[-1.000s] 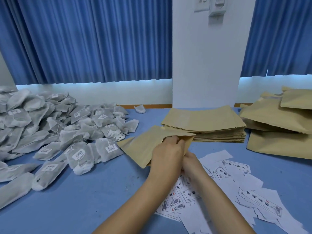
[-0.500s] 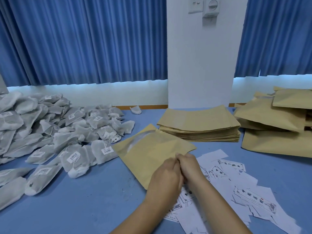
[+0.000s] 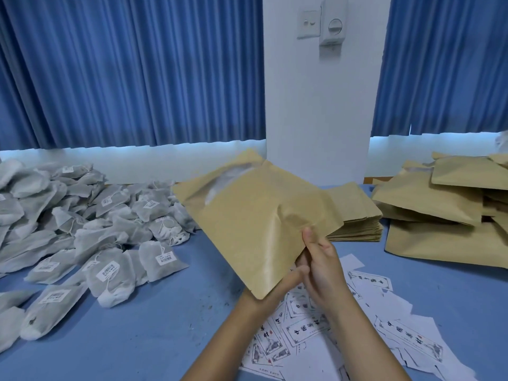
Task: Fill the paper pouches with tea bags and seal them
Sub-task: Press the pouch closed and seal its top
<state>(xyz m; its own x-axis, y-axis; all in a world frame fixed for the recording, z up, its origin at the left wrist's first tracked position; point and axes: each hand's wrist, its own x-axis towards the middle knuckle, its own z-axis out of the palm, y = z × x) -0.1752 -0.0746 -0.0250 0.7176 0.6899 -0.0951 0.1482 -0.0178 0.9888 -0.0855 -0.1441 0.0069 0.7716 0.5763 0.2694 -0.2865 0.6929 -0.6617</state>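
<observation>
Both hands hold one brown paper pouch tilted up above the blue table. A clear curved window shows near its far left corner. My right hand pinches the pouch's near right edge with thumb on top. My left hand grips the bottom edge, mostly hidden behind the paper. A big heap of white tea bags with small labels lies at the left. A flat stack of empty pouches sits just behind the held one.
Bulging brown pouches are piled at the right. Printed white labels and paper scraps lie under my forearms. A white pillar and blue curtains stand behind the table.
The pouch has been lifted off the table and tilted up toward me. Both hands shifted from its near corner to its near edge, and the view has moved closer.
</observation>
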